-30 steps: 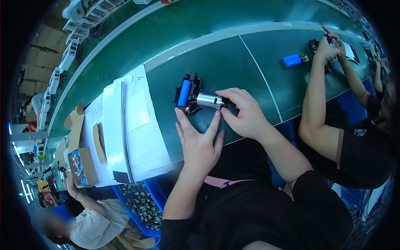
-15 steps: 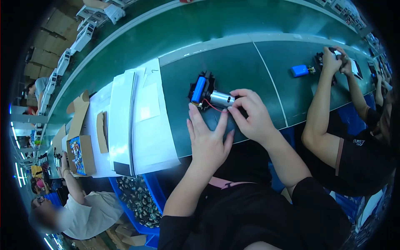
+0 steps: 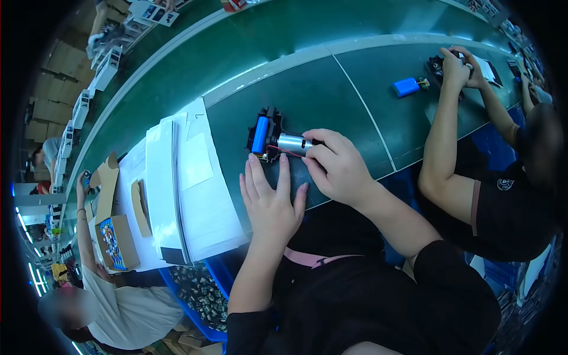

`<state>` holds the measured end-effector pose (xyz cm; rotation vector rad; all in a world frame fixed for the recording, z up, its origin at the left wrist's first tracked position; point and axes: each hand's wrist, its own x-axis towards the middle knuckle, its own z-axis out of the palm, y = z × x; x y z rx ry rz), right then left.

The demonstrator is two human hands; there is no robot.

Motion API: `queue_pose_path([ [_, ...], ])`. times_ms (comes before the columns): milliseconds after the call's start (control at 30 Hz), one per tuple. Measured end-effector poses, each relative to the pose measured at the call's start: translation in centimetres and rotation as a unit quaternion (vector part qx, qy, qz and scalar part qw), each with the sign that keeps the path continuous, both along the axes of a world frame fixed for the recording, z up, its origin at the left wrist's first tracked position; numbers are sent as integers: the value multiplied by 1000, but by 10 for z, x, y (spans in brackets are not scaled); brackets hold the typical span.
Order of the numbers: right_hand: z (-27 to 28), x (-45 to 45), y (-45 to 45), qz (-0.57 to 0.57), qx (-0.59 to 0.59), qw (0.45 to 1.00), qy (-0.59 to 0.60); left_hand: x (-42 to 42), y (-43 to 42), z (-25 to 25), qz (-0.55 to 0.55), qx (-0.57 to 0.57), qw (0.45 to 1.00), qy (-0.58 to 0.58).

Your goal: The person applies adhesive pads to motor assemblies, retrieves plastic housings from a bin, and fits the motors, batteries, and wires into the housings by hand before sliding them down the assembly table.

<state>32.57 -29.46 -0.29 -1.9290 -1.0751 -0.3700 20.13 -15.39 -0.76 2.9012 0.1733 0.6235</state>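
A silver cylindrical motor [image 3: 291,144] lies on the green bench, joined to a black plastic housing [image 3: 273,126]. A blue cylindrical battery [image 3: 259,135] sits in that housing. From the housing's lower side a thin red wire [image 3: 286,151] runs along the motor toward my right fingertips. My right hand [image 3: 340,165] is closed round the motor's right end, thumb below and fingers above; whether it also pinches the wire is hidden. My left hand [image 3: 269,207] has its fingers spread, with the tips at the lower edge of the housing and the motor.
White sheets and a plastic-covered stack [image 3: 163,189] lie to the left, beside an open carton [image 3: 127,239] of blue-and-white parts. A blue bin [image 3: 219,275] of small parts stands below the bench edge. On the right, a co-worker's hands [image 3: 458,71] hold a black part near a blue battery pack [image 3: 406,87].
The whole view has shifted, so the bench items appear farther left. My right fingers now cover more of the motor's end. My left hand stays spread beside the housing.
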Motion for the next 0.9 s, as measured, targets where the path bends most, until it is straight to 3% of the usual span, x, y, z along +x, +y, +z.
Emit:
queue_pose_path([
  [167, 6, -2, 1, -17, -24, 999, -24, 4, 0, -6, -22, -23, 999, -40],
  [300, 8, 0, 2, -27, -14, 998, -47, 6, -5, 3, 6, 11, 1000, 7],
  [500, 6, -3, 2, -24, -31, 999, -38, 4, -1, -6, -3, -10, 999, -35],
  [900, 7, 0, 3, -15, -45, 998, -28, 6, -6, -3, 33, 18, 999, 2],
])
